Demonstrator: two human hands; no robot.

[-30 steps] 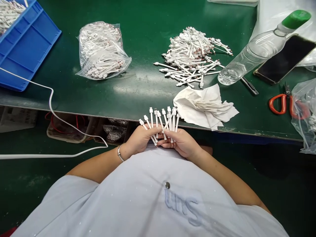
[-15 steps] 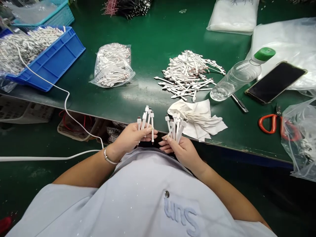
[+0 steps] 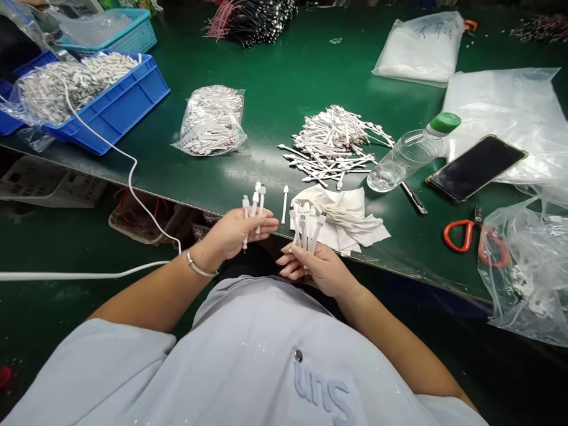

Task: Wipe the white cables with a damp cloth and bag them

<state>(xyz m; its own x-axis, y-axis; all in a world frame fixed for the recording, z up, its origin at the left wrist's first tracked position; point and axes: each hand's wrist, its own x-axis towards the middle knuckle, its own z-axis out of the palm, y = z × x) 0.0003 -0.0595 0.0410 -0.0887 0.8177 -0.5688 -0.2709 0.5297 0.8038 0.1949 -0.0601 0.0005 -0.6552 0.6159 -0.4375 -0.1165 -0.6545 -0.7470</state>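
Several short white cables stand upright between the thumb and fingers of my left hand, near the table's front edge. My right hand grips another bunch of white cables, fanned out with their connectors up. One single white cable is upright in the view between the two hands, apart from both bunches; whether it lies on the table or is in the air I cannot tell. A crumpled white cloth lies just behind my right hand. Beyond it is a loose pile of white cables.
A bagged bundle of cables and a blue crate are at the left. To the right are a water bottle, a phone, a cutter, orange-handled scissors and plastic bags.
One cable has left the bunch in my left hand and now shows separately between the hands. My left-hand fingers are straighter. The whole view has shifted slightly.
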